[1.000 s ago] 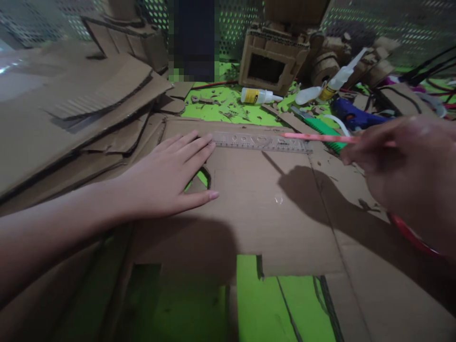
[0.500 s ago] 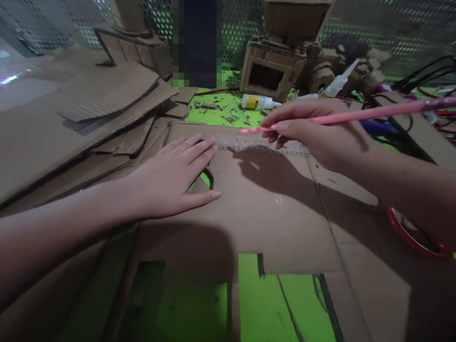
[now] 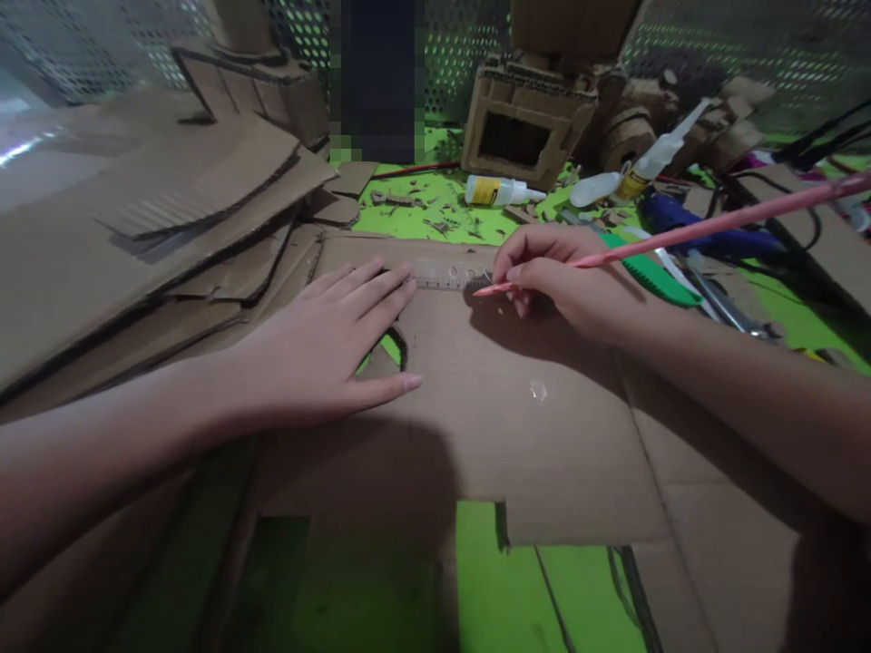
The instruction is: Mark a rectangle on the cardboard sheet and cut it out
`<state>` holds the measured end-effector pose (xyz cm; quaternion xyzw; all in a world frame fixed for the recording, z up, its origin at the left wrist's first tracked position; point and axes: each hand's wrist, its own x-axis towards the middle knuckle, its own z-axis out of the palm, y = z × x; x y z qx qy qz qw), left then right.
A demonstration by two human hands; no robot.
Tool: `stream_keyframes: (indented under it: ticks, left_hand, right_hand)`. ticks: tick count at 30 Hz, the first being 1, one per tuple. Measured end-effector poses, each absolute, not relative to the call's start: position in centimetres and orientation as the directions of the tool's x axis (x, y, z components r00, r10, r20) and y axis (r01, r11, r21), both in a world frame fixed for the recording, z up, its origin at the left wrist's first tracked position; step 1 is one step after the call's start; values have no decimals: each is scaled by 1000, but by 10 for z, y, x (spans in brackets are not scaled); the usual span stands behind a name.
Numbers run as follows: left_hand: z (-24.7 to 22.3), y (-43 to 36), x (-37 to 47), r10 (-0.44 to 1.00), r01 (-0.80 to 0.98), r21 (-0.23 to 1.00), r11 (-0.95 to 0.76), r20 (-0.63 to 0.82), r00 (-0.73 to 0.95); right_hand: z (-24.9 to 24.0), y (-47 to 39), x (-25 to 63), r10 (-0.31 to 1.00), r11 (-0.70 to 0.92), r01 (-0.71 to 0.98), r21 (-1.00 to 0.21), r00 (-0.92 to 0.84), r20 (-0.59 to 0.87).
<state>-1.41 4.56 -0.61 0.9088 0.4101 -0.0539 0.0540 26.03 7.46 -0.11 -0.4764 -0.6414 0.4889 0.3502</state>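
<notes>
A large sheet of brown cardboard (image 3: 517, 453) lies in front of me, with a hole near the left hand and notches cut in its near edge. My left hand (image 3: 333, 349) is spread flat on it, fingertips over the left end of a clear ruler (image 3: 435, 275). Closed in a writing grip, my right hand (image 3: 558, 272) holds a long pink pencil (image 3: 735, 220). The pencil's tip is close to the ruler's near edge; whether it touches the cardboard I cannot tell. The right hand hides the ruler's other end.
Stacked cardboard pieces (image 3: 224, 172) rise at the left. Behind the sheet are a small glue bottle (image 3: 495, 190), another upright glue bottle (image 3: 650, 168), scraps and a cardboard box model (image 3: 523, 127). A green-handled tool (image 3: 657, 275) and a blue tool (image 3: 670, 213) lie beyond my right forearm.
My right hand has come nearer, bringing the pencil tip from above the ruler's far side to its near edge. Red-handled scissors at the right no longer show. My left hand stays put.
</notes>
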Motion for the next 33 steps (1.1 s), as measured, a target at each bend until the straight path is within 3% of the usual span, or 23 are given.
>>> stream_keyframes:
  ticks: [6,19,26,33]
  left_hand:
    - [-9,46,-17,748,759,75,-647,-131,650]
    - [-7,42,-16,750,755,103,-648,-90,656]
    - [-11,44,-19,708,704,103,-703,1,707]
    - [-11,44,-19,700,695,113,-711,12,714]
  right_hand:
    - [-3,78,262,950,112,346,-931,-313,-2]
    - [0,72,259,955,77,330,-941,-295,-26]
    - [-5,73,258,962,6,181,-984,-271,-44]
    - [-5,74,256,965,-43,148,-988,-250,-79]
